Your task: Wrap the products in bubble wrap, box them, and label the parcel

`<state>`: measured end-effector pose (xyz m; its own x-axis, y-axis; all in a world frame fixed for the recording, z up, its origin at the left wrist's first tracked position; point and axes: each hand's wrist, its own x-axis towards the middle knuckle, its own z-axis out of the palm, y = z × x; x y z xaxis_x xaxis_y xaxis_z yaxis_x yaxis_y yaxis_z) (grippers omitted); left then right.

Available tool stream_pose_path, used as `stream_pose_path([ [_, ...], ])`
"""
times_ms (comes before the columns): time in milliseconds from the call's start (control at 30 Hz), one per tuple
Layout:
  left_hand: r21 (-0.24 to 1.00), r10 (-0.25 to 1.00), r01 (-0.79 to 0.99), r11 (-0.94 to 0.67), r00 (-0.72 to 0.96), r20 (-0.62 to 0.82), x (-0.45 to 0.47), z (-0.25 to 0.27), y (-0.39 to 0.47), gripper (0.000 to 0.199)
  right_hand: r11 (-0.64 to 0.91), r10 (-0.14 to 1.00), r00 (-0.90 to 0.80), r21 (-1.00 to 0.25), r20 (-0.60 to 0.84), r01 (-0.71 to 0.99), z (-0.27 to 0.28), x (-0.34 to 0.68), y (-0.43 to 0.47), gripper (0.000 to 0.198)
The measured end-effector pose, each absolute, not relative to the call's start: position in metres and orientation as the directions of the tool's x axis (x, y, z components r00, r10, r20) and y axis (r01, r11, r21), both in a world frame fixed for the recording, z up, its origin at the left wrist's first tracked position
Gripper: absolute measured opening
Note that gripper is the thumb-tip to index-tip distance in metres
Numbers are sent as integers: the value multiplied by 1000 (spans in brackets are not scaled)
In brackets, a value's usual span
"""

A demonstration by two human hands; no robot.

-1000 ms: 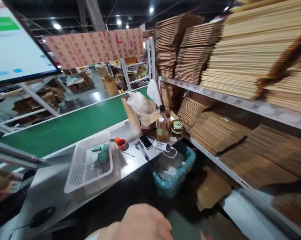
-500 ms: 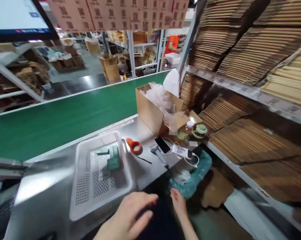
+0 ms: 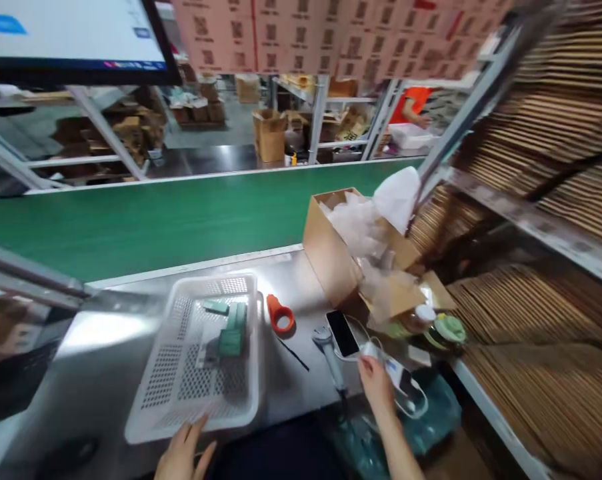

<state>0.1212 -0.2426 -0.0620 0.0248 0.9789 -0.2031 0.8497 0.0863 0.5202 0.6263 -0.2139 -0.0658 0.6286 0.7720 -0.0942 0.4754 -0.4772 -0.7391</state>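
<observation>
My left hand [image 3: 185, 452] is at the front rim of a white perforated plastic basket [image 3: 153, 407], fingers apart and holding nothing. Small green boxes [image 3: 231, 337] and a clear packet lie in the basket. Over the worktop to the right, my right hand [image 3: 375, 381] has its fingers drawn together beside a white charging cable and a power bank [image 3: 395, 371]. Whatever is between those fingertips, if anything, is hidden. Just left of that hand are a phone [image 3: 343, 333] with a dark screen and a grey-white handheld scanner [image 3: 332, 360].
An orange tape dispenser [image 3: 279, 315] lies right of the basket. A cardboard box [image 3: 331, 257] stuffed with clear wrap stands behind the phone, near two jars [image 3: 448, 330]. Behind runs a green conveyor [image 3: 205, 217]. Stacked flat cartons [image 3: 531, 320] fill shelves at right; a teal bag [image 3: 431, 413] hangs below.
My right hand has moved from the teal bag up to the cables by the phone. My left hand has gone left to the basket's front rim. The view has turned left.
</observation>
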Motion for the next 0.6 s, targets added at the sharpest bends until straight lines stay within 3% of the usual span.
stream_pose_path([
  [100, 347, 963, 921, 178, -90, -255, 150, -39, -231, 31, -419, 833, 544, -751, -94, 511, -68, 637, -185, 53],
  [200, 236, 897, 947, 218, -99, -430, 173, -13, -214, 25, -346, 901, 418, -777, -118, 526, -82, 626, -160, 52],
  [300, 229, 833, 930, 286, -123, -539, 180, 6, -195, 33, -234, 962, 259, -759, -89, 607, -92, 588, -143, 55],
  [433, 321, 801, 883, 343, -96, -591, 167, 6, -164, 38, -206, 967, 251, -458, 40, 865, -88, 533, -141, 59],
  [500, 383, 826, 847, 369, -109, -554, 155, -5, -139, 35, -307, 937, 343, -311, 68, 899, -87, 519, -146, 59],
  [600, 366, 862, 833, 414, -230, -452, 141, -29, -98, 50, -504, 853, 522, -225, 22, 834, -94, 521, -148, 65],
])
